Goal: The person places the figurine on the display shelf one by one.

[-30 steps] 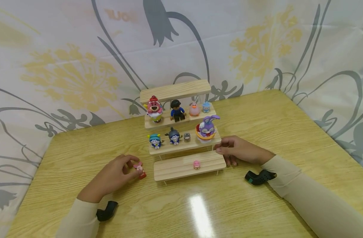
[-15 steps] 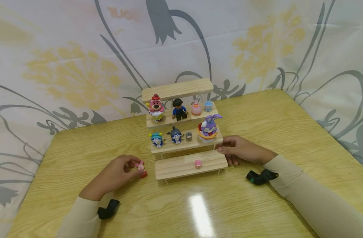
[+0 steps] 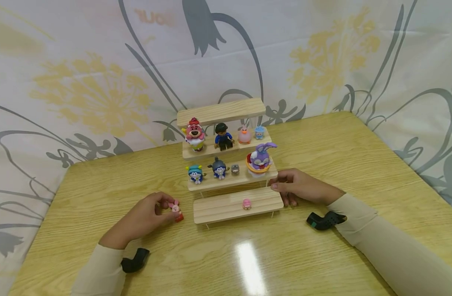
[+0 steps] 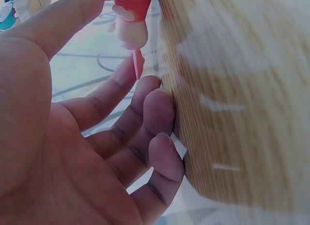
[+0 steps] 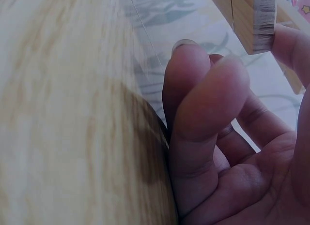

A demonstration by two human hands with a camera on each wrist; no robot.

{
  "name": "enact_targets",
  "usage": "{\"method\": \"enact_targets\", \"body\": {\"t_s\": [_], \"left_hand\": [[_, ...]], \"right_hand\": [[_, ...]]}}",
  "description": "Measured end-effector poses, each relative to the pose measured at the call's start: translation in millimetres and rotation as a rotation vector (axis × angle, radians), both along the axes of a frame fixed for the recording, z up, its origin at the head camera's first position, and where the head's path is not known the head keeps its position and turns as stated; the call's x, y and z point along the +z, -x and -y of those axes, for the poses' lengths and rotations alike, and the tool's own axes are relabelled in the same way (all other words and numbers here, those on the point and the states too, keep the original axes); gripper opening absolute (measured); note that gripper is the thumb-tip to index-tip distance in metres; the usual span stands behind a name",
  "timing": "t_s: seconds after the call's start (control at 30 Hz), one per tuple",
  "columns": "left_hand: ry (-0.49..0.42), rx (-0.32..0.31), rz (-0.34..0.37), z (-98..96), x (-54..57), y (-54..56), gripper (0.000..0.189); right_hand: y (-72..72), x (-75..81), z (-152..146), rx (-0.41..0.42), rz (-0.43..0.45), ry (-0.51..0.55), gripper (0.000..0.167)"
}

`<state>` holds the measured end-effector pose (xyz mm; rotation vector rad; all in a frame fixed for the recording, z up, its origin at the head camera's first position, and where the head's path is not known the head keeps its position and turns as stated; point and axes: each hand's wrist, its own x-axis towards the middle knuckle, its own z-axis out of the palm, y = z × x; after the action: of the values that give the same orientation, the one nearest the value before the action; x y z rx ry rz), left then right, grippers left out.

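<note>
In the head view, my left hand (image 3: 144, 216) is on the table left of a tiered wooden display shelf (image 3: 218, 211). Its thumb and forefinger pinch a small pink pig figurine (image 3: 176, 209) with a red lower part. Seen from the left wrist, the figurine (image 4: 131, 22) has the thumb at its red part and a fingertip by its pink ear, while the other fingers rest against the tabletop. My right hand (image 3: 300, 187) lies at the shelf's right end with loosely bent fingers. In the right wrist view, a digit touches a board end (image 5: 264, 26).
A tiny pink figurine (image 3: 246, 204) sits on the lowest board. Several figurines, including a purple rabbit (image 3: 260, 159) in a bowl, fill the middle tier. A bear (image 3: 194, 133) and a figure with a black cap (image 3: 223, 137) are among those above. A patterned cloth (image 3: 100, 82) hangs behind.
The head view has shifted very slightly. Both hands and all figurines keep their places, with the pig figurine still between the left thumb and forefinger.
</note>
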<state>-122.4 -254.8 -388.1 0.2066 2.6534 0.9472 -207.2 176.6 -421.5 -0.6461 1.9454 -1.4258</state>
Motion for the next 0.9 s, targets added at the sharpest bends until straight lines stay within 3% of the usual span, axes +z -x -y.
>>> {"method": "enact_targets", "body": {"t_s": [0.9], "left_hand": [[-0.09, -0.017, -0.009, -1.1, -1.0, -1.9, 0.048]], "right_hand": [[0.8, -3.2, -0.8, -0.006, 0.004, 0.0, 0.046]]}}
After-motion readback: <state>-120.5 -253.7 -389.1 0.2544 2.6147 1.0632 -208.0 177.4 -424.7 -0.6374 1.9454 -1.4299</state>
